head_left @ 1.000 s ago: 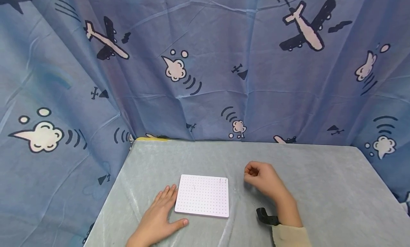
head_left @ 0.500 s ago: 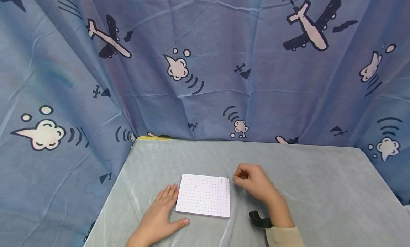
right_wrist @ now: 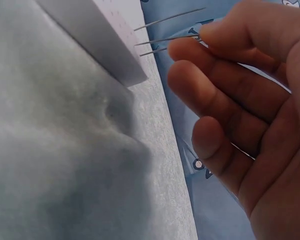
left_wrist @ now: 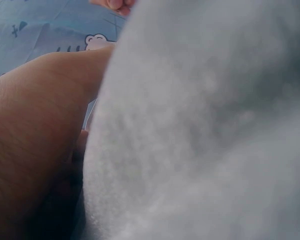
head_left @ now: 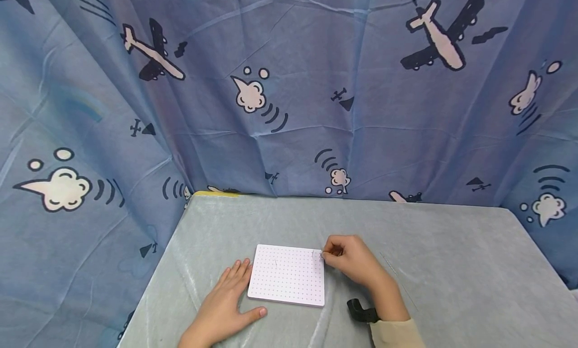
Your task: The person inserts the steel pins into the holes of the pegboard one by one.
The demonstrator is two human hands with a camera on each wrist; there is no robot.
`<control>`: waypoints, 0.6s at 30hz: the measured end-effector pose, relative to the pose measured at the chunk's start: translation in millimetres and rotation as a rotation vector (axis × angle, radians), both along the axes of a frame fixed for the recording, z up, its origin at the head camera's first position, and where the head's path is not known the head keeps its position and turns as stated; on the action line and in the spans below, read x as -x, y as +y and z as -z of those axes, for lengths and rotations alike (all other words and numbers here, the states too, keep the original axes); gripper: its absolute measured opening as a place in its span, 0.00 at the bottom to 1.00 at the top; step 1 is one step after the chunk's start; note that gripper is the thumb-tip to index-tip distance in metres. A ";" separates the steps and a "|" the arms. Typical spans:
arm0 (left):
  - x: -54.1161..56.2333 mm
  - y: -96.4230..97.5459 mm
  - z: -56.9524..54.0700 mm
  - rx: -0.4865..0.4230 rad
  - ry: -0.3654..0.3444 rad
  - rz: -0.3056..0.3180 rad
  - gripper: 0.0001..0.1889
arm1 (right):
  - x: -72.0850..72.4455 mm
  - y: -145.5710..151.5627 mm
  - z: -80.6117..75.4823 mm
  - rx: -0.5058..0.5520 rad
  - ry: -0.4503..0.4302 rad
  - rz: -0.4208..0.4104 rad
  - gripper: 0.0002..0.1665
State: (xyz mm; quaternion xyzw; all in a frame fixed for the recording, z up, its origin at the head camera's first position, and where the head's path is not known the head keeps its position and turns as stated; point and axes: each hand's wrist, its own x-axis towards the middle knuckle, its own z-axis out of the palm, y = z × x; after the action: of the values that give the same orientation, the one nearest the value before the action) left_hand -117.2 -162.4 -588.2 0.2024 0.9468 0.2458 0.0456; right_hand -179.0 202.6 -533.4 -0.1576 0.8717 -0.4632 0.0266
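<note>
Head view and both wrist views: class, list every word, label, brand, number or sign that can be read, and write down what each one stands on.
None: no readable text in any view.
White board: rows of small dots, no readable lettering.
Blue curtain: printed planes, puffs and curved strokes; pictures only.
Black wrist piece: too small to tell whether it is marked.

The right arm [head_left: 391,299] wears a beige sleeve [head_left: 396,334] and a curved black wristpiece [head_left: 364,315].
</note>
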 end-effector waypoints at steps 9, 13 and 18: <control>0.4 0.0 0.6 -0.002 -0.013 0.001 0.60 | 1.1 -1.0 1.2 -0.079 0.011 0.012 0.09; 0.8 0.0 0.9 -0.004 -0.016 0.001 0.60 | 0.9 -2.2 3.1 -0.097 0.002 0.013 0.10; 0.8 -0.2 0.2 -0.003 -0.012 0.001 0.60 | 0.6 -3.5 2.8 -0.105 -0.004 0.018 0.10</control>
State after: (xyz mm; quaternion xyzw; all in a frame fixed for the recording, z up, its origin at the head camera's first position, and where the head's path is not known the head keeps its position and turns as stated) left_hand -118.0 -162.6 -588.4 0.2016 0.9461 0.2484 0.0511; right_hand -179.7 199.1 -536.2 -0.1475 0.8960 -0.4176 0.0322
